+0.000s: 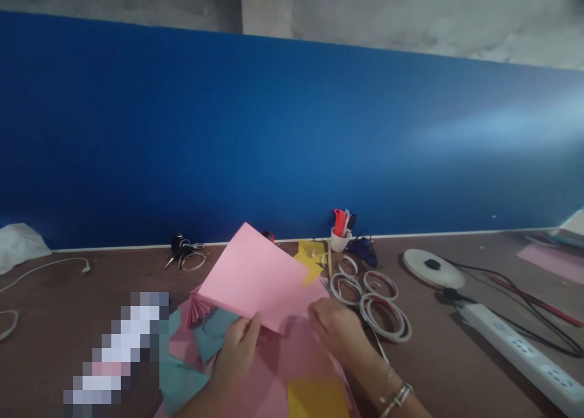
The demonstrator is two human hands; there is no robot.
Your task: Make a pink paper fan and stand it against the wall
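Note:
A sheet of pink paper (264, 278) is lifted at a tilt above the table. My left hand (237, 348) pinches its lower edge, thumb on top. My right hand (340, 330), with a bracelet on the wrist, has its fingers closed at the sheet's right corner; the fingertips are partly hidden. Under both hands lie more pink sheets (269, 381) and a yellow piece of paper (317, 398). Teal paper (182, 384) and a pleated pink paper fan (195, 308) are at the left of the pile.
Several rings of tape or strip (385, 317) lie right of the pile. Behind stand a white cup (340, 241) of pens, yellow paper (311, 269) and keys (180, 247). A power strip (520, 351) and a round white disc (422, 266) lie right. A blue partition (274, 132) borders the table.

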